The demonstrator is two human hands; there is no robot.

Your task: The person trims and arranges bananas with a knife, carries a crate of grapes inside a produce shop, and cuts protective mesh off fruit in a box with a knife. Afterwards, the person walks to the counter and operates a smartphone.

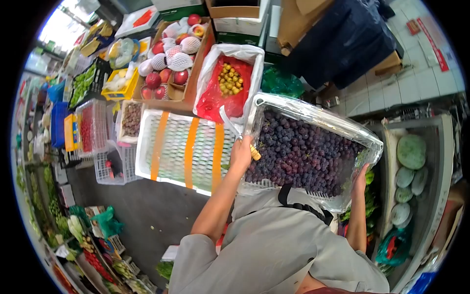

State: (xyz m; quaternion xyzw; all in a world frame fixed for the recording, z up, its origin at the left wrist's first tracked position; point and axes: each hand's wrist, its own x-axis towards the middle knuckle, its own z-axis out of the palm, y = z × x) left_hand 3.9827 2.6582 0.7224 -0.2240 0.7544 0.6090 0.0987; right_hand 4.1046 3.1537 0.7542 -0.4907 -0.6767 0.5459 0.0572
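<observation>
A crate of dark purple grapes [303, 152], lined with clear plastic film [323, 115], is held tilted in front of my body. My left hand [240, 154] closes on its left edge. Against that hand is a tool with a short tan handle [255, 152]; a pale curved strip [229, 120] above the fingers may be its blade. My right hand [360, 180] grips the crate's right end, its fingers partly hidden by the film. Just left of the crate lies a white foam box [141, 147] of net-wrapped fruit under clear film and orange tape.
Behind stand a white-lined box [204, 78] of small yellow-brown fruit in a red bag and a carton [207, 49] of apples in foam nets. Melons [411, 152] sit in a bin at right. Vegetable shelves [88, 245] line the left, beside a grey floor [147, 215].
</observation>
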